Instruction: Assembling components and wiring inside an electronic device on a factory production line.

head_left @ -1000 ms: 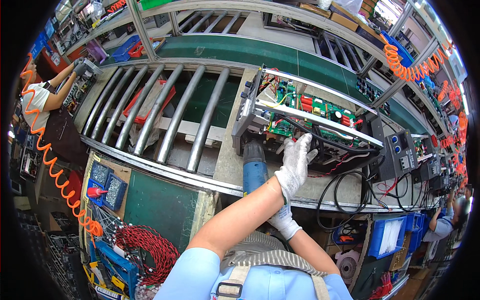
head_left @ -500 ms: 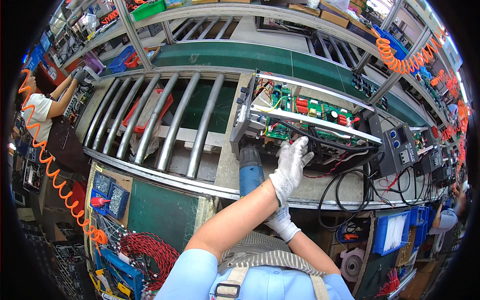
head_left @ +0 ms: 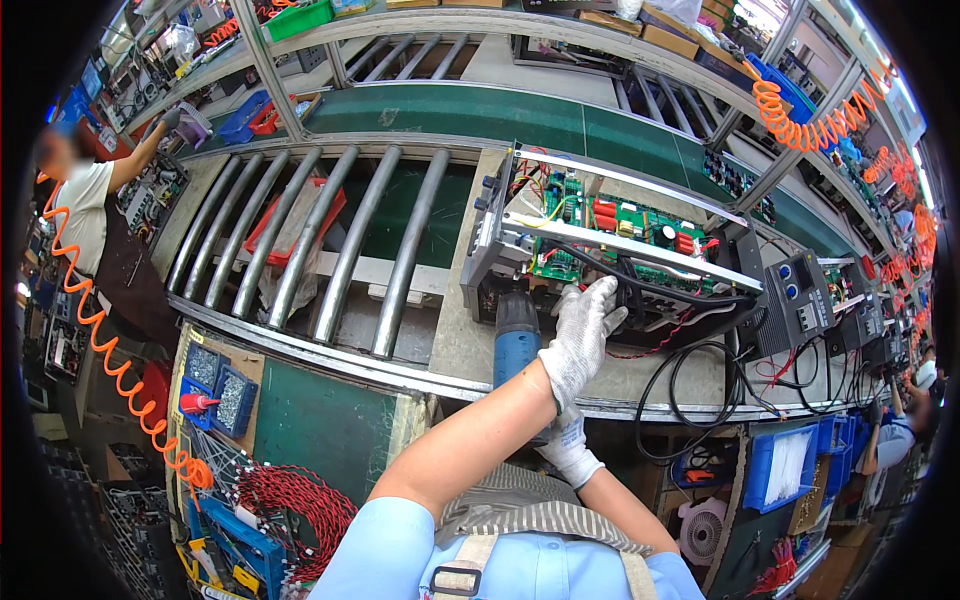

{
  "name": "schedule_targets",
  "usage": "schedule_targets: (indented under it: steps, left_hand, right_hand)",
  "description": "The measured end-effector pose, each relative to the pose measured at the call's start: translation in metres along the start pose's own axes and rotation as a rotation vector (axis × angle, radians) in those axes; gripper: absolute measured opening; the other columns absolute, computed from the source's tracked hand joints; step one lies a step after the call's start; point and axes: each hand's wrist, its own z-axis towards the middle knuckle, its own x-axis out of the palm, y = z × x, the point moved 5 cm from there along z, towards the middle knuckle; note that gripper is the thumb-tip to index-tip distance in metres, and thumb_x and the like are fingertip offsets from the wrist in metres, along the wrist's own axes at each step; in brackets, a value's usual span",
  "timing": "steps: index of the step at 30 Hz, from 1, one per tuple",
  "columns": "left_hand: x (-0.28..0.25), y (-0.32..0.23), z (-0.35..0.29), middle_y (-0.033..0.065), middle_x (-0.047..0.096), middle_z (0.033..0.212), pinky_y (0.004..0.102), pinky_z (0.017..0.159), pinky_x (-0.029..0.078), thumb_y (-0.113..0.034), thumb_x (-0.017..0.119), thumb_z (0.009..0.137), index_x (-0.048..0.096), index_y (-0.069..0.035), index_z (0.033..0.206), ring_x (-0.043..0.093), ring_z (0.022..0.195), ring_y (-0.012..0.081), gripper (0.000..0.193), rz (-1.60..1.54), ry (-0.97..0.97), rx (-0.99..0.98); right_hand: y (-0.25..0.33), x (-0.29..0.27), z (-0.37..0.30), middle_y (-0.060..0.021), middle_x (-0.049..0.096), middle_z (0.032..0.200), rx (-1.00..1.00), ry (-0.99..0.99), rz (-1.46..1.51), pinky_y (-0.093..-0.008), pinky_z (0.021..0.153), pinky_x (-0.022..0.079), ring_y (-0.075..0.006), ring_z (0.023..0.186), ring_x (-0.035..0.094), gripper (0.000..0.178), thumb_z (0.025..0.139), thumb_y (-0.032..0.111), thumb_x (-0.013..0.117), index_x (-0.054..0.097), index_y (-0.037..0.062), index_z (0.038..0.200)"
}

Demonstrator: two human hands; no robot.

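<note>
An opened electronic unit (head_left: 620,225) with metal rails, a green circuit board and red and black parts stands on the bench before me. My left hand (head_left: 582,335), in a whitish glove, rests at its near side beside the black cables, fingers stretched and somewhat apart. Below that wrist, my gloved right hand (head_left: 570,452) is closed round a blue power drill (head_left: 516,355); the left forearm hides much of its grip. The drill's dark front end points at the lower near side of the unit, left of my left hand. Its very tip is hidden.
Metal rollers (head_left: 340,260) lie left of the unit. Black cables (head_left: 690,400) loop over the bench edge at right, near another dark unit (head_left: 800,290). Blue screw bins (head_left: 235,400) and red-black wires (head_left: 300,515) sit at lower left. A co-worker (head_left: 85,200) stands at far left.
The drill has shifted a little to the right along the near side of the unit. My left hand has stayed put. The co-worker at far left has raised an arm and reached farther away.
</note>
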Motion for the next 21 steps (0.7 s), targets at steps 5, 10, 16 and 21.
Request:
schedule_targets:
  steps: [5, 10, 16, 21]
  left_hand:
    - [-0.001, 0.004, 0.005, 0.0064, 0.059, 0.115, 0.0374, 0.091, 0.050, -0.018, 0.049, 0.098, 0.051, -0.009, 0.119, 0.060, 0.105, 0.0208, 0.023, 0.009, 0.020, -0.006]
    - [0.005, 0.001, -0.003, 0.0070, 0.060, 0.115, 0.0365, 0.091, 0.050, -0.018, 0.050, 0.098, 0.052, -0.009, 0.119, 0.060, 0.105, 0.0211, 0.023, 0.043, 0.004, -0.002]
    - [0.001, 0.001, -0.001, 0.0073, 0.060, 0.116, 0.0365, 0.090, 0.051, -0.016, 0.053, 0.096, 0.052, -0.008, 0.118, 0.059, 0.108, 0.0209, 0.023, 0.056, -0.008, 0.000]
    - [-0.002, 0.004, 0.004, 0.0078, 0.059, 0.117, 0.0363, 0.090, 0.051, -0.017, 0.053, 0.096, 0.051, -0.009, 0.120, 0.058, 0.110, 0.0212, 0.025, 0.049, 0.035, -0.004]
  right_hand:
    - [-0.002, -0.006, -0.003, -0.0211, 0.065, 0.109, 0.077, -0.041, 0.118, -0.0422, 0.086, 0.052, -0.0392, 0.103, 0.064, 0.062, 0.068, 0.027, 0.083, 0.055, 0.0066, 0.120]
    - [-0.005, -0.012, -0.004, -0.0210, 0.065, 0.111, 0.096, -0.040, 0.125, -0.0410, 0.087, 0.052, -0.0377, 0.105, 0.064, 0.066, 0.068, 0.026, 0.083, 0.054, 0.0056, 0.123]
    - [-0.010, -0.008, -0.007, -0.0173, 0.064, 0.117, 0.136, -0.004, 0.125, -0.0386, 0.090, 0.050, -0.0308, 0.110, 0.061, 0.060, 0.074, 0.022, 0.079, 0.054, 0.0055, 0.126]
    - [-0.025, 0.000, -0.011, -0.0213, 0.065, 0.110, 0.128, -0.036, 0.148, -0.0403, 0.086, 0.052, -0.0384, 0.103, 0.064, 0.068, 0.069, 0.029, 0.082, 0.053, 0.0045, 0.125]
